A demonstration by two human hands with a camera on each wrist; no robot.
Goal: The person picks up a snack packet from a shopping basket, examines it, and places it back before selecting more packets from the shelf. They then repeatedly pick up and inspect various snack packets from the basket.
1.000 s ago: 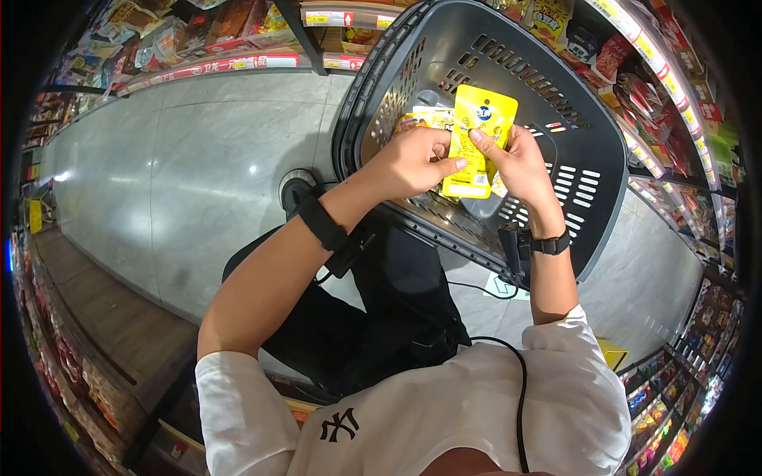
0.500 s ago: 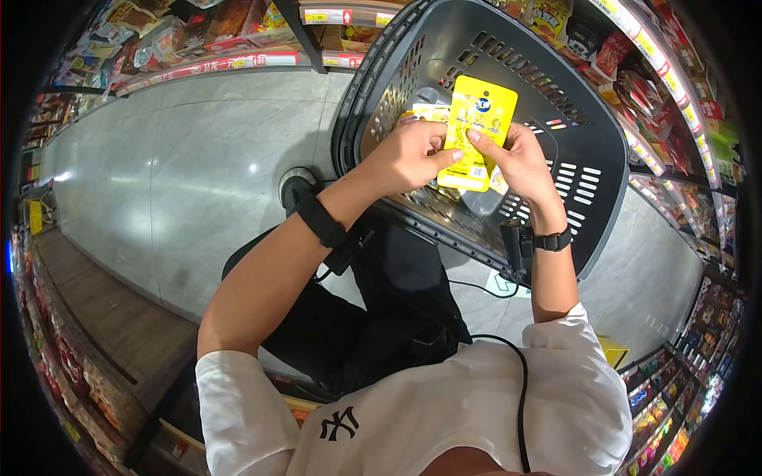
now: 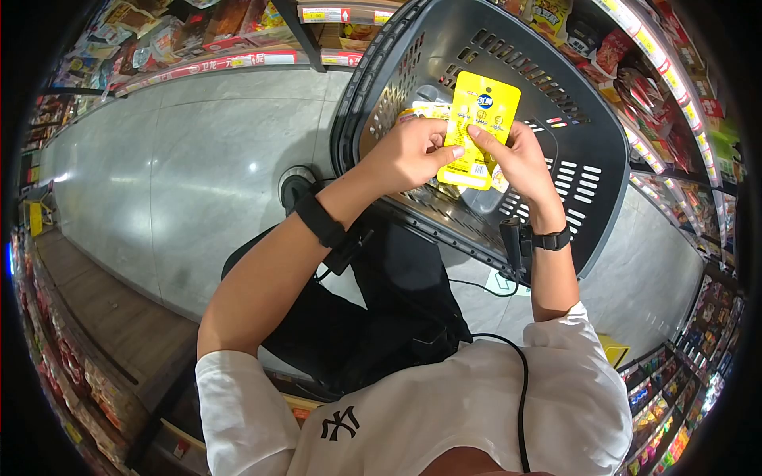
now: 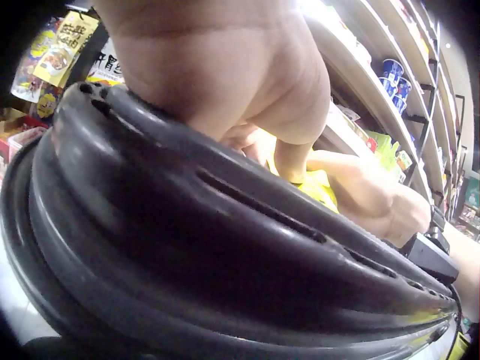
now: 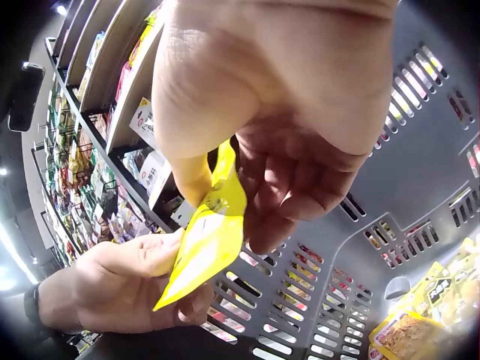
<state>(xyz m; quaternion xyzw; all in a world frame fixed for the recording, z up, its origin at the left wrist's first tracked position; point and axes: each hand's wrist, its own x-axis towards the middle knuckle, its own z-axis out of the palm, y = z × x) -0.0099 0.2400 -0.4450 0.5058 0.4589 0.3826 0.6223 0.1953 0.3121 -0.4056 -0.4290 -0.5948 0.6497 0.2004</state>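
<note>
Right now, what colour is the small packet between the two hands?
The packet is yellow, clearest in the head view.

Packet (image 3: 490,119), between the fingers (image 3: 492,144): yellow, with a round blue badge (image 3: 485,101) and a black-and-white barcode (image 3: 479,169). Basket (image 3: 605,147), around the fingers: dark grey, patterned with rows of slots. Shirt (image 3: 492,389), below the fingers in the head view: white, black monogram (image 3: 340,424). Floor (image 3: 214,174), left of the fingers: grey, with thin tile lines.
</note>
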